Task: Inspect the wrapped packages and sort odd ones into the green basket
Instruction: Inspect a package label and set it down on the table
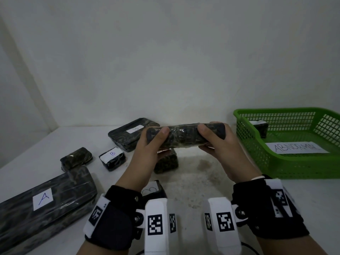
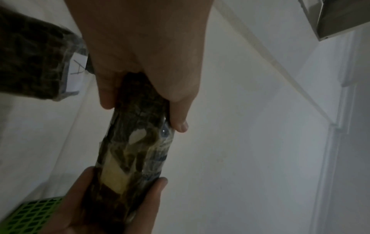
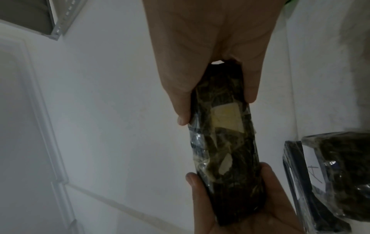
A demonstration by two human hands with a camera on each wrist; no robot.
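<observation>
I hold a long dark camouflage-wrapped package [image 1: 184,135] level above the table, one hand at each end. My left hand [image 1: 154,138] grips its left end with the thumb on top. My right hand [image 1: 211,137] grips the right end. The wrist views show the package [image 2: 136,150] [image 3: 222,145] with pale patches under clear film, and the fingers [image 2: 180,114] [image 3: 180,109] curled round it. The green basket [image 1: 257,162] stands at the right with an "ABNORMAL" label [image 1: 296,147] and one small wrapped package [image 1: 260,127] inside.
On the table lie a long package marked A [image 1: 42,205], a flat package marked B [image 1: 130,133], a small one marked B [image 1: 112,159], an unmarked small one [image 1: 76,158], another [image 1: 166,161] under my hands and one [image 1: 152,190] near my left wrist. White wall behind.
</observation>
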